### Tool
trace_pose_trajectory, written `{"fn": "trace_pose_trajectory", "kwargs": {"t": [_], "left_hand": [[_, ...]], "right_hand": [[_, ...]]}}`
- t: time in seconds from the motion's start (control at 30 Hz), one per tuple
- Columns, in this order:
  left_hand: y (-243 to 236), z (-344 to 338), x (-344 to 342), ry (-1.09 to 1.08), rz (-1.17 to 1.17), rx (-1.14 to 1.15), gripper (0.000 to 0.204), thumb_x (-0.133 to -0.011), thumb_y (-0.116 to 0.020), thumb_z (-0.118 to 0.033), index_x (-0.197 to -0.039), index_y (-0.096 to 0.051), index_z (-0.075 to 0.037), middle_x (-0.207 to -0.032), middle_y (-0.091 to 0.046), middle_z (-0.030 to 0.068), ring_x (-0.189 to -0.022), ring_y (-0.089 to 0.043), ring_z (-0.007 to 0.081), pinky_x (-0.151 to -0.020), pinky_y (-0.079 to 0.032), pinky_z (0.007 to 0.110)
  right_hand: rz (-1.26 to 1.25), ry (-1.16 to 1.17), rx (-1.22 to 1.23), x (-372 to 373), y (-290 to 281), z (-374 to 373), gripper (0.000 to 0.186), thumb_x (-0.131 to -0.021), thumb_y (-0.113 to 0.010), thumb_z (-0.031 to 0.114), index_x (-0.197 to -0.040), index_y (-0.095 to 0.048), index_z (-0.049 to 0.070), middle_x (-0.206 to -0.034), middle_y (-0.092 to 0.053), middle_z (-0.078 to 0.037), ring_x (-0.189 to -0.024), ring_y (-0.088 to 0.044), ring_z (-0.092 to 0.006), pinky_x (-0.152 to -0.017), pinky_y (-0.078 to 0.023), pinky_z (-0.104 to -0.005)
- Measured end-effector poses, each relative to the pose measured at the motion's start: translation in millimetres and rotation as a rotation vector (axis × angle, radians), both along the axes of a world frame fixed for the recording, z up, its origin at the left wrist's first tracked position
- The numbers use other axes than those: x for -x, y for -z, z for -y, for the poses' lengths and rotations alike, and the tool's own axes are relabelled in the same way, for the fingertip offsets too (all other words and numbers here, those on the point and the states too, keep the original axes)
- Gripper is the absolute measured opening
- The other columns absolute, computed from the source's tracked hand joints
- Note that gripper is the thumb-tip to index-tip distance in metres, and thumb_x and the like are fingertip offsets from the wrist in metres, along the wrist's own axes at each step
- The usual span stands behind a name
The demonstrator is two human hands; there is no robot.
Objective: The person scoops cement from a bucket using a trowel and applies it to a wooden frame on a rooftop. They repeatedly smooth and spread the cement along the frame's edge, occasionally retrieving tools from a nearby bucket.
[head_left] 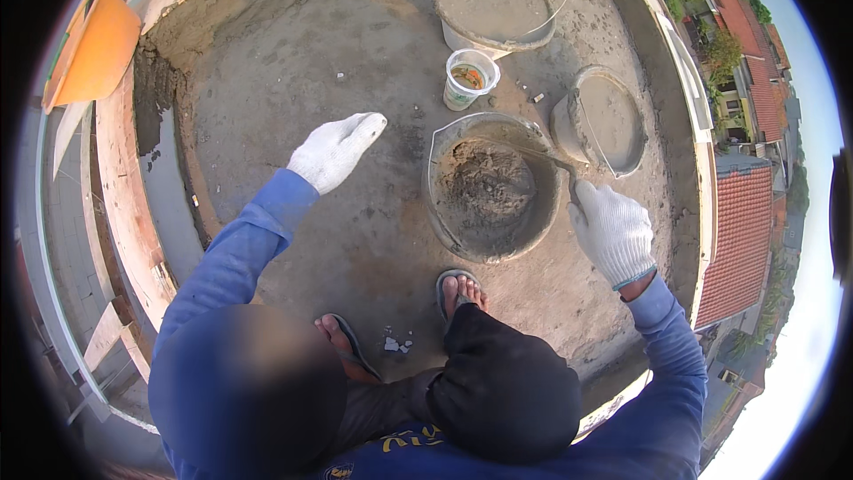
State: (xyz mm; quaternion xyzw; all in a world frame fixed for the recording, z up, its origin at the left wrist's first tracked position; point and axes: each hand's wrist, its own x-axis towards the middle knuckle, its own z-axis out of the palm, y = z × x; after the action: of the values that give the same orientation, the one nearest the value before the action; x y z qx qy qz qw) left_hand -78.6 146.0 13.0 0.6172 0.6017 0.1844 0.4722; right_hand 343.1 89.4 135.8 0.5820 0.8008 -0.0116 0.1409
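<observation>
Floor (258, 138), grey and rough, is supporting our mortar bucket (526, 222), standing just ahead of our feet (464, 292). We are holding our left hand (336, 153) forward, fingers extended close together; our right hand (615, 233), knuckles up, is gripping a trowel (572, 180) slanting into that bucket.

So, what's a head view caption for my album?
White-gloved right hand holds a grey tool at a round grey mortar bucket; white-gloved left hand apart.
</observation>
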Motion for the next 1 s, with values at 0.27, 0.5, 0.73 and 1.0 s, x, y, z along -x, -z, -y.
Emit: {"fn": "trace_pose_trajectory", "kwargs": {"t": [0.27,0.5,0.73,1.0], "left_hand": [[50,30,-151,-0.496,0.382,0.153,0.065,-0.114,-0.058,-0.051,-0.146,-0.066,0.005,-0.141,-0.074,0.0185,-0.134,-0.065,0.0243,-0.117,-0.045,0.037],[62,73,-186,-0.494,0.636,0.021,0.053,-0.115,-0.061,-0.035,-0.15,-0.063,0.004,-0.15,-0.068,0.0211,-0.145,-0.058,0.0278,-0.124,-0.038,0.038],[38,98,-225,-0.17,0.528,-0.316,0.046,-0.112,-0.063,-0.026,-0.148,-0.066,0.001,-0.154,-0.066,0.0192,-0.16,-0.043,0.0356,-0.137,-0.012,0.049],[45,85,-207,-0.268,0.614,-0.227,0.047,-0.114,-0.056,-0.028,-0.146,-0.066,0.005,-0.155,-0.066,0.0176,-0.158,-0.046,0.0312,-0.137,-0.013,0.048]], "right_hand": [[-0.082,-0.292,0.083,1,93,-23,0.018,-0.09,-0.07,0.014,-0.102,-0.07,0.002,-0.085,-0.074,-0.018,-0.074,-0.076,-0.0381,-0.064,-0.059,-0.0468],[-0.039,0.123,0.195,-31,19,52,0.024,-0.104,-0.068,0.028,-0.105,-0.067,0.004,-0.084,-0.075,-0.018,-0.074,-0.078,-0.0382,-0.064,-0.062,-0.0509],[-0.445,0.414,0.591,-79,109,75,0.039,-0.106,-0.065,0.039,-0.113,-0.067,0.0,-0.09,-0.072,-0.027,-0.089,-0.075,-0.0467,-0.072,-0.058,-0.0529],[-0.704,0.317,0.746,-40,92,98,0.038,-0.104,-0.069,0.039,-0.113,-0.068,0.002,-0.088,-0.07,-0.026,-0.087,-0.073,-0.0479,-0.071,-0.056,-0.0526]]}}
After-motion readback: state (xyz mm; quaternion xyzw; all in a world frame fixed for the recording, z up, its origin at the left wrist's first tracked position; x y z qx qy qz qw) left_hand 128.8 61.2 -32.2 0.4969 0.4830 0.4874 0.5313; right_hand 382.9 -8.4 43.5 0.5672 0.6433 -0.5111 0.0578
